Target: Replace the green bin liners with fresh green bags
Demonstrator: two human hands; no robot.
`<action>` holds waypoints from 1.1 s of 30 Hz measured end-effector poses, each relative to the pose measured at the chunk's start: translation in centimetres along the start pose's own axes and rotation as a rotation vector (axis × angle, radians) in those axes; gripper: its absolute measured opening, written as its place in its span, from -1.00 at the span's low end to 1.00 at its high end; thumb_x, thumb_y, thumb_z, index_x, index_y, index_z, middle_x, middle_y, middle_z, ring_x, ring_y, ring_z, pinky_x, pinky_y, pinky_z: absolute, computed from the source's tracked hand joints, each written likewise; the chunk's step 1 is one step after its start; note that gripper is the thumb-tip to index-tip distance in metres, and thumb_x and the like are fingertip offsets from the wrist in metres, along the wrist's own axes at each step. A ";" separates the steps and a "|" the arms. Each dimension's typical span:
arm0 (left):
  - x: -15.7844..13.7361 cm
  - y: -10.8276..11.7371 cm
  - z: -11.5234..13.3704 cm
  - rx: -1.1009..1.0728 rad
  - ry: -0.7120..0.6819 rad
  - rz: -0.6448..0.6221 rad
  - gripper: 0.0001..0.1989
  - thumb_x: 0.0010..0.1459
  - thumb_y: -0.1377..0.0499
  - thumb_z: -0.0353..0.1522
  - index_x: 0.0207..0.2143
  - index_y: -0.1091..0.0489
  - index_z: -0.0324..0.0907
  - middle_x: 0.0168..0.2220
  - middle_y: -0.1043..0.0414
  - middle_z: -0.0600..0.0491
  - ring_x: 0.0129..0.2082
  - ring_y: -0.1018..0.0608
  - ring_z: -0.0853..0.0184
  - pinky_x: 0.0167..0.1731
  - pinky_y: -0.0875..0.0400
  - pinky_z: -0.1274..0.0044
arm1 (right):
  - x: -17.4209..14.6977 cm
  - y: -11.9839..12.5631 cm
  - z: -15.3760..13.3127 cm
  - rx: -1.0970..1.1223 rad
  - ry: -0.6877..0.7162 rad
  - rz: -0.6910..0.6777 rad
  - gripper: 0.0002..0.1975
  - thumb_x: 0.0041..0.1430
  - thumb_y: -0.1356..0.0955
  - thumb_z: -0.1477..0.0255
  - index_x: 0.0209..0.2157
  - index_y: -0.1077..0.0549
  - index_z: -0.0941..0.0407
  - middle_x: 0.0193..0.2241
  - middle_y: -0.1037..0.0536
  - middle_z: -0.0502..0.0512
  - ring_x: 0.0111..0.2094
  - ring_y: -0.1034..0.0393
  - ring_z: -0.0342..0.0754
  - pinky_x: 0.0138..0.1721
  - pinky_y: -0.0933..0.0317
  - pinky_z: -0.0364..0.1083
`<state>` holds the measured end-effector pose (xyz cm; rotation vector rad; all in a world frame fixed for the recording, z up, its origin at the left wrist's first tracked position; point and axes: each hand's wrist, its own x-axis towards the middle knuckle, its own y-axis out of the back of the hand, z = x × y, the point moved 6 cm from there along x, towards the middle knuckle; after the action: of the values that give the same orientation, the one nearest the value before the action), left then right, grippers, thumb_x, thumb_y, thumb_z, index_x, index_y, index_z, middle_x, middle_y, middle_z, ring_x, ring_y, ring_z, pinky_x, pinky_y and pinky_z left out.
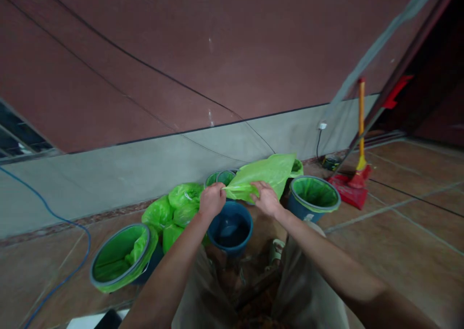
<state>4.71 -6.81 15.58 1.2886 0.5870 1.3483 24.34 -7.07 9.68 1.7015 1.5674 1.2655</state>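
Observation:
A light green plastic bag (270, 172) stretches out flat in front of me, its gathered end pulled between my hands. My left hand (212, 199) is a fist closed on that end. My right hand (266, 198) grips the bag a little further along, fingers bent round the film. Just below the hands stands a blue bucket (231, 226) with no liner in it. Behind the bag are lined bins (221, 177), partly hidden by it.
Green filled bags (177, 208) lie piled at the left, beside a tilted lined bin (119, 259). Another lined bin (314, 196) stands at the right, near a red dustpan (350, 191) and a yellow-handled broom (361, 126). A blue hose (54, 213) runs along the left floor.

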 end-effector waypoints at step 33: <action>0.4 -1.8 -1.1 0.040 0.216 0.266 -0.69 0.27 0.03 -0.41 -0.12 -0.49 -0.18 -0.15 -0.56 -0.07 -0.20 -0.58 0.20 -0.23 -0.38 0.46 | -1.5 11.1 4.3 -0.600 0.072 -0.072 -0.80 0.20 -0.30 0.44 -0.23 -0.56 0.15 -0.25 -0.60 0.20 -0.14 -0.46 0.07 -0.13 -0.22 -0.09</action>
<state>4.41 -5.66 13.79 1.2957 0.6079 1.7184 33.62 -9.95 16.78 1.2173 1.1104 1.5715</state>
